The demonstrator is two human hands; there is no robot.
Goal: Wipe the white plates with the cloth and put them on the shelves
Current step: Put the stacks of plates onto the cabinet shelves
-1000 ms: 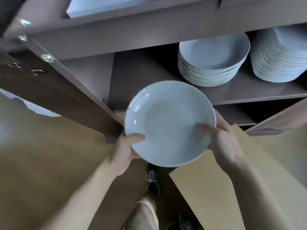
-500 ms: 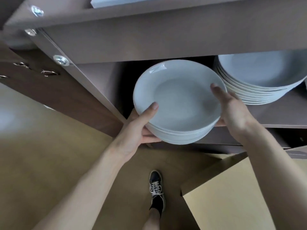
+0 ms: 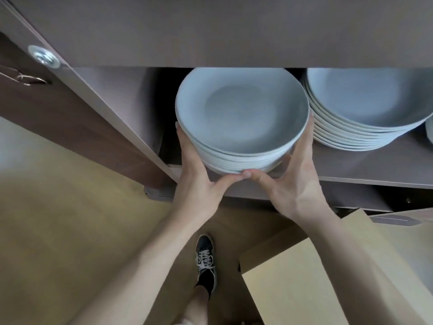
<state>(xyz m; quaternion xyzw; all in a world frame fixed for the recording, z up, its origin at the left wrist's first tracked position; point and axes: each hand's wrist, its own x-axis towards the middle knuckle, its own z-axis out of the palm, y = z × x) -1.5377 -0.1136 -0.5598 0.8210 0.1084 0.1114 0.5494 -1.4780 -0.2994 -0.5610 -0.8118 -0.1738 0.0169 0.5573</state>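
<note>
A stack of several white deep plates (image 3: 241,113) stands at the left end of the brown shelf (image 3: 375,165), near its front edge. My left hand (image 3: 196,181) lies flat against the stack's left side and my right hand (image 3: 293,184) against its right side. The fingers of both are straight, and the two thumbs meet under the front rim. A taller stack of white plates (image 3: 365,102) stands just to the right, almost touching the first. No cloth is in view.
The upper shelf board (image 3: 210,31) hangs low over both stacks. An open brown cupboard door (image 3: 70,127) juts out at the left. A light wooden table corner (image 3: 304,277) is at the lower right, and my shoe (image 3: 205,261) is on the floor below.
The plate I held in both hands went up onto the left stack on the shelf. Both hands then dropped from its rim to the sides and front of the stack.
</note>
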